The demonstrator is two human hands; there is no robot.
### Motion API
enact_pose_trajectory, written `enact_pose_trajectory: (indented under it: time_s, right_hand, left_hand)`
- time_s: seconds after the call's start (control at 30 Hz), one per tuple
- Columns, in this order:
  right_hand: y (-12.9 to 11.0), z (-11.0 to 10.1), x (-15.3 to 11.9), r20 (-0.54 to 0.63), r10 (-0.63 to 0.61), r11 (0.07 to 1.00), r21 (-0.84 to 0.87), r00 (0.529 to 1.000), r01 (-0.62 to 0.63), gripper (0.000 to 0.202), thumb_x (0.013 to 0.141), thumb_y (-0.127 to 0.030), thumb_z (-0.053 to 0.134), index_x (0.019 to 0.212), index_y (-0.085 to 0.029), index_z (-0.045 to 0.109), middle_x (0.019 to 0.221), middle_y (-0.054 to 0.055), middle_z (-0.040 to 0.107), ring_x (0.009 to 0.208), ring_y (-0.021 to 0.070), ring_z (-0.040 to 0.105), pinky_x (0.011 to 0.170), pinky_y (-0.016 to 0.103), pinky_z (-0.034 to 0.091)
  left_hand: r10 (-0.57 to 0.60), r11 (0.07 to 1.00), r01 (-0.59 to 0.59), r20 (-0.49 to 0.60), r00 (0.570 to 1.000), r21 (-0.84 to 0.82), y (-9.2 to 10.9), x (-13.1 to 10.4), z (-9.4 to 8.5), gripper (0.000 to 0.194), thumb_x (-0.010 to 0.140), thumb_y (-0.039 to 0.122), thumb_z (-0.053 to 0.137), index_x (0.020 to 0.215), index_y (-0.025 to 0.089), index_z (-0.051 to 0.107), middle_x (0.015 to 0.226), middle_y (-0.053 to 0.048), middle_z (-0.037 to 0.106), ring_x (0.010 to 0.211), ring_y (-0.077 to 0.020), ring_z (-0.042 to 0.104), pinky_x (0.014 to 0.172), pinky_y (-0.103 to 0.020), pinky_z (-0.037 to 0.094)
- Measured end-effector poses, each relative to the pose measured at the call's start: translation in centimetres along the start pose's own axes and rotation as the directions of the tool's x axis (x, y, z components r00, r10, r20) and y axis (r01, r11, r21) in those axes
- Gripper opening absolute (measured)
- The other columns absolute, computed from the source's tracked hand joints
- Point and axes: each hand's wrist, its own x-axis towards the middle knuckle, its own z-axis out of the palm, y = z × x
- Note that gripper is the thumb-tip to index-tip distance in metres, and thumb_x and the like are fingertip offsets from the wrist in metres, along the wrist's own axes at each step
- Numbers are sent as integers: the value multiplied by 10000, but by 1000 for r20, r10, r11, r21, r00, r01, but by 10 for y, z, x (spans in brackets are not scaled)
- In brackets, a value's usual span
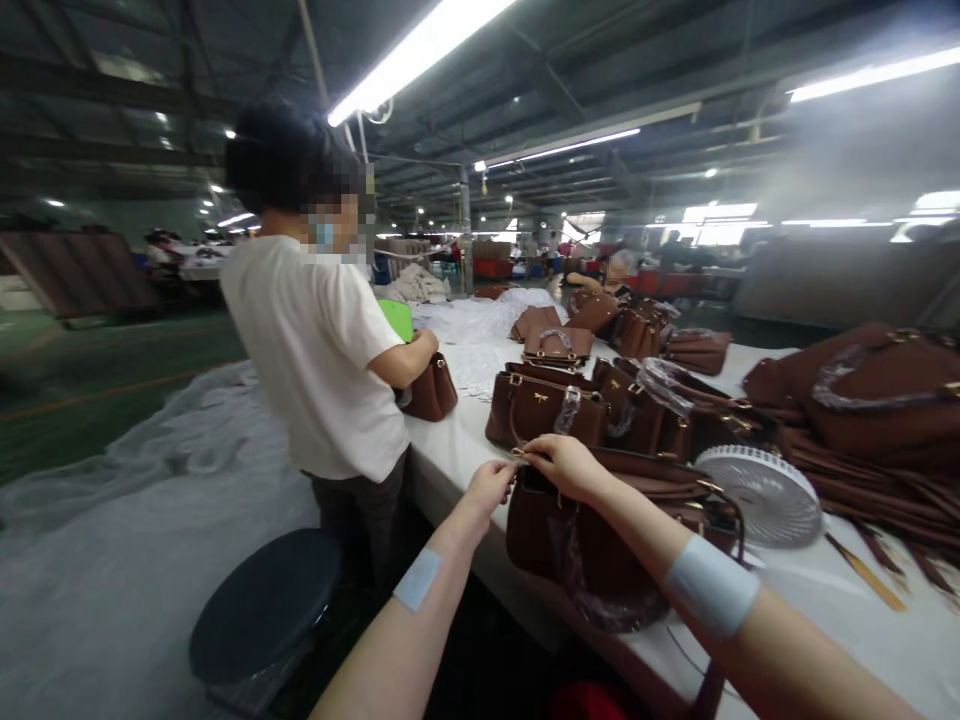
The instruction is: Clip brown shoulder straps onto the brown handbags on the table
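Brown handbag (604, 565) sits just below our fingers (541, 447), probably light, soft-sided, best held by its firmer top corner; our left hand (491, 487) and right hand (568, 466) pinch some indistinct part there.

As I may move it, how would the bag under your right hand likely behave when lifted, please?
The bag probably holds its shape; its sides look full. Its handle may slip or swing: it is plastic-wrapped and hangs.

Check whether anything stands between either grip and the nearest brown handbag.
Nothing visible: the left grip and right grip are at the top left of the handbag; the fan stands to their right.
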Motion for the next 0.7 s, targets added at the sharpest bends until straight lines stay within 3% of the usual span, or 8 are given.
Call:
enact_pose_trajectory:
  time_s: [0.1,0.23,0.4,0.5,0.6,0.7]
  right_hand:
    - [-3,0,0,-28,17,999,-35,999,-18,245,905,-271,552,1003,-217,769,1025,65,757,951,217,681,858,288,478]
    - [-3,1,1,-61,6,998,-58,998,-10,232,896,-254,572,1007,-235,774,1010,50,760,950,213,681,849,277,476]
    - [-2,1,-1,-61,-23,998,-63,998,19,239,917,-278,556,1007,-226,771,978,60,753,946,214,674,853,283,475]
    - [-2,1,-1,-35,-36,998,-48,999,34,275,940,-288,511,1049,-224,756,1041,64,752,980,217,676,874,295,479]
    - [-2,1,0,-16,-2,1000,-6,1000,2,285,932,-291,504,1073,-236,746,1085,56,754,1004,224,684,896,309,483]
    - [0,1,1,22,23,1000,-12,999,-22,299,931,-308,487,1057,-251,753,1063,51,763,999,240,693,875,324,493]
  left_hand:
    - [-4,1000,4,35,999,-3,2,6,0,491,669,613,677,736,164,492,588,88,375,474,-33,308,458,-186,214]
    - [-31,999,29,51,998,40,3,10,-1,549,617,674,670,729,172,478,590,78,404,462,-33,313,446,-191,177]
    - [-49,999,48,81,996,24,4,10,-4,504,639,635,679,677,176,475,532,86,392,426,-31,278,441,-193,168]
    - [-17,1000,17,29,999,-1,4,9,-3,434,659,545,718,631,165,511,484,85,386,416,-42,287,434,-207,194]
    - [129,991,-126,-81,988,35,3,2,0,268,746,405,689,729,146,621,580,24,551,494,-79,449,483,-215,320]
    - [413,883,-361,-133,901,301,2,-7,3,144,824,275,609,823,155,689,771,-42,674,677,-139,595,624,-260,448]
